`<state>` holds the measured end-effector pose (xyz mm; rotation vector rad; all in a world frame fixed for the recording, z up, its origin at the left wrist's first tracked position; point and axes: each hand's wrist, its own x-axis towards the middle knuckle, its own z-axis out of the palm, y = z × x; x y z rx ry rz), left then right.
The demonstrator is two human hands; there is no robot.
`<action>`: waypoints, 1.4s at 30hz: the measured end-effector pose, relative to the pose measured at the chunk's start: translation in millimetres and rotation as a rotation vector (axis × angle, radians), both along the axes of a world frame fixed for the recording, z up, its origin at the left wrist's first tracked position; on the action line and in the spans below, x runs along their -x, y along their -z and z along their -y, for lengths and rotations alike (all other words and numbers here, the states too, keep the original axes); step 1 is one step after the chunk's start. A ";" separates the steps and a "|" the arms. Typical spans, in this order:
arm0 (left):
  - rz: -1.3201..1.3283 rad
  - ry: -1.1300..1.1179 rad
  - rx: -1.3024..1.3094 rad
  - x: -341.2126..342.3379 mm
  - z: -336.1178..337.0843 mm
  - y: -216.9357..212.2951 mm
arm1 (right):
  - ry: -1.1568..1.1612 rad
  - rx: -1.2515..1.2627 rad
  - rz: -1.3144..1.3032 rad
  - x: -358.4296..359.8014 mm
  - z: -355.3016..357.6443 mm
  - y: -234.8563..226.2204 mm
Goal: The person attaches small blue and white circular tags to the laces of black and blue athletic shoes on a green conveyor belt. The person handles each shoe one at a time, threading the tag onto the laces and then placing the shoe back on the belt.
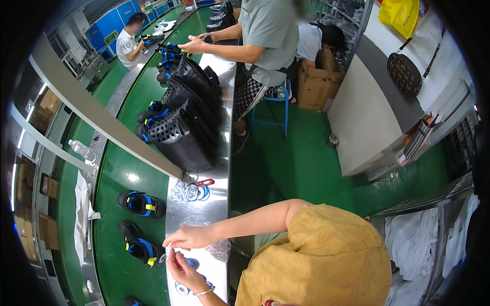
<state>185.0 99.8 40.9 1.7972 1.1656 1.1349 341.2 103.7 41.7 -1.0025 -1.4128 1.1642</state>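
My right hand (pixel 190 237) reaches in over the metal bench edge (pixel 199 211), its fingertips closed together in a pinch. Just below it is my left hand (pixel 185 271), a bracelet on its wrist, with fingers curled up toward the right fingertips. A small pale bit seems to be between them, too small to name. Close to the fingertips lies a small grey disc (pixel 162 258). Blue-and-white round pieces (pixel 193 263) are partly hidden under my left hand. Left of my hands, a black-and-blue shoe (pixel 138 246) with yellow tabs sits on the green belt, another shoe (pixel 142 204) beyond it.
More round pieces (pixel 191 192) and a red-handled tool (pixel 205 182) lie by the post (pixel 112 122). Black perforated baskets (pixel 186 135) line the bench. A clear plastic bag (pixel 219 250) is beside my right forearm. A co-worker (pixel 268 46) is farther along, near a blue stool (pixel 273 109).
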 end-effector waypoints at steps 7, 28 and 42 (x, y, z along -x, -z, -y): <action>0.221 0.146 0.239 -3.9 3.9 -19.2 | -0.279 0.263 -0.492 -2.4 6.7 -2.8; -0.154 0.240 0.068 21.9 -47.5 -37.4 | -0.134 0.182 0.161 -13.6 -4.2 5.9; -0.762 0.115 -0.261 -55.4 -208.0 53.7 | 0.089 0.490 -0.013 -37.3 1.5 38.5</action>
